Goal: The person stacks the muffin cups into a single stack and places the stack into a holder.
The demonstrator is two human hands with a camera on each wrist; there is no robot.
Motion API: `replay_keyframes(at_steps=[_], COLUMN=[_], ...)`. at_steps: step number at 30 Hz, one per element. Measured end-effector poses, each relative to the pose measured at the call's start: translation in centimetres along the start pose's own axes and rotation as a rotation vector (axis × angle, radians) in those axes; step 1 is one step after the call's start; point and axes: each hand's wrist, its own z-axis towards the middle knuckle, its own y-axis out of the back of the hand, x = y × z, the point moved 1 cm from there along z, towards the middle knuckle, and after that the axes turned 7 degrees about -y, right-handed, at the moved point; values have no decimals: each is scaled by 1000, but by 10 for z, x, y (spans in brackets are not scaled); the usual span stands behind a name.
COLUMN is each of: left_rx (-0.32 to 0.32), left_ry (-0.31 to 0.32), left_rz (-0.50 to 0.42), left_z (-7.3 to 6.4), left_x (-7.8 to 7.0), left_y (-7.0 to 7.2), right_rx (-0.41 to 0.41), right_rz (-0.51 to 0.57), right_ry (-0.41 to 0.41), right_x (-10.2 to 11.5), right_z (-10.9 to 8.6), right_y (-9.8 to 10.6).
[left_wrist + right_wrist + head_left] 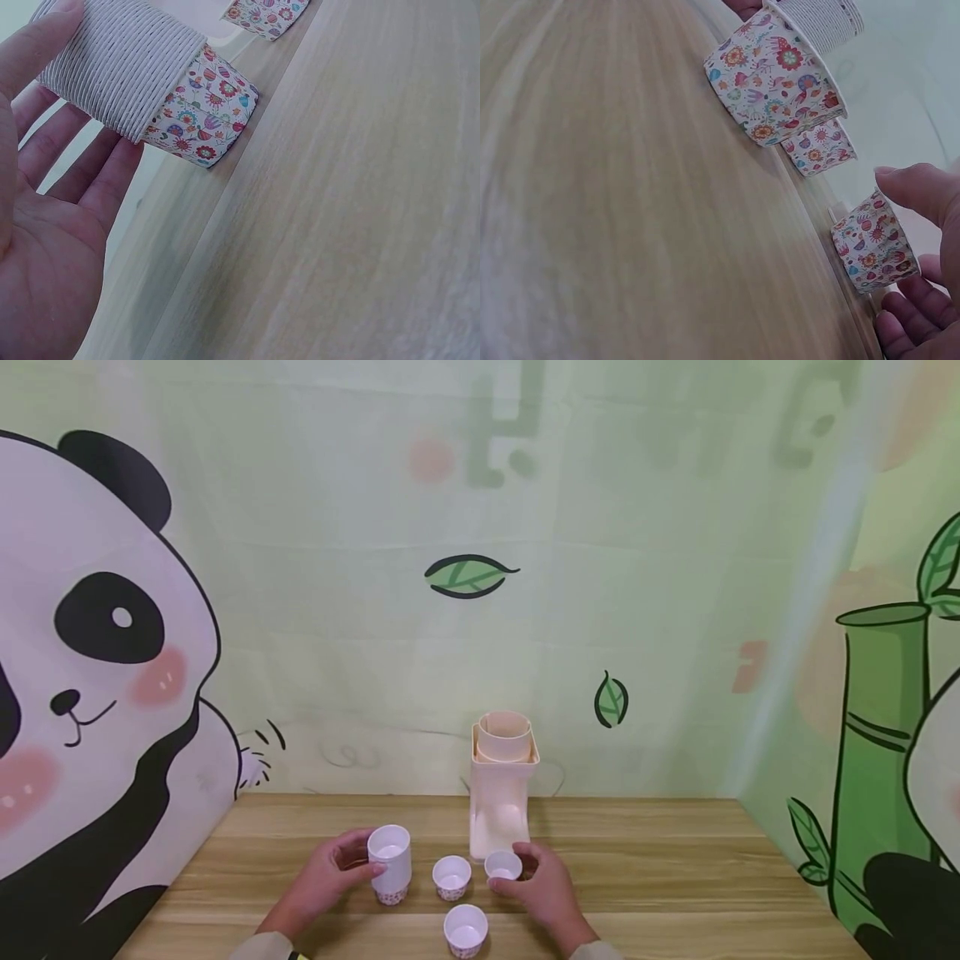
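A tall stack of nested paper cups [389,864] stands on the table at left, white rims above and a floral print on the lowest cup. My left hand [330,872] grips it from the left, thumb across the front and fingers behind; the left wrist view shows its ridged rims [124,64]. At right, my right hand [547,887] holds a single floral paper cup [876,244] between thumb and fingers, close over the table. Between the hands, one paper cup [452,878] stands upright, and another paper cup [465,932] stands nearer the front.
Behind the cups stands a pale pink holder [498,814] with a square top and a round tube [505,737] in it. The wooden table [637,860] meets a green cloth backdrop [337,610] printed with pandas, bamboo and leaves.
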Motion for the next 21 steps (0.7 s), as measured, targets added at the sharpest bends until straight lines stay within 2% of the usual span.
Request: replay_keyframes(at_steps=[9,21], left_rx=[-12,-9], left_ry=[3,1], left_rz=[9,-10], left_z=[0,-1], left_x=[0,-4], left_y=[0,1], right_rx=[7,1], right_rz=[28,2], right_ry=[10,-1], right_x=[1,2], right_z=[-2,-1], right_y=[-2,-3])
